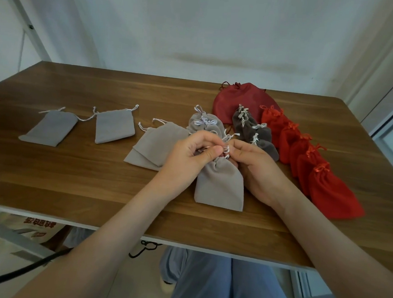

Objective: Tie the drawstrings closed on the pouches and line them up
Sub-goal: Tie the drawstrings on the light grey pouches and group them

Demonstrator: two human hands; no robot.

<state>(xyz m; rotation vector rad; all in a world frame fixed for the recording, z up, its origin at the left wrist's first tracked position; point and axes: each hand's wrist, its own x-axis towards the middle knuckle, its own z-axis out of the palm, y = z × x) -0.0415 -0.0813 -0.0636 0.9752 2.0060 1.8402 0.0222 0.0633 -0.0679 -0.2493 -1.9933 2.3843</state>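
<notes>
Wooden tabletop (72, 182) carries everything.

Far right: large dark red pouch (241, 98), cinched.

Right side: row of bright red pouches (323, 183), tied and overlapping, running toward the near edge. Just left of it, a shorter row of dark grey pouches (257, 134), tied with white bows.

Centre back: tied light grey pouches (204, 123). Beside them a stack of flat untied ones (154, 143), and two more flat pouches (49, 128) lie apart on the left.

Light grey pouch in work (219, 185): near centre, body on the tabletop, neck gathered.

Left hand (185, 155) and right hand (257, 169) meet at the neck. Fingers of both are curled, pinching the white drawstring (225, 148).
</notes>
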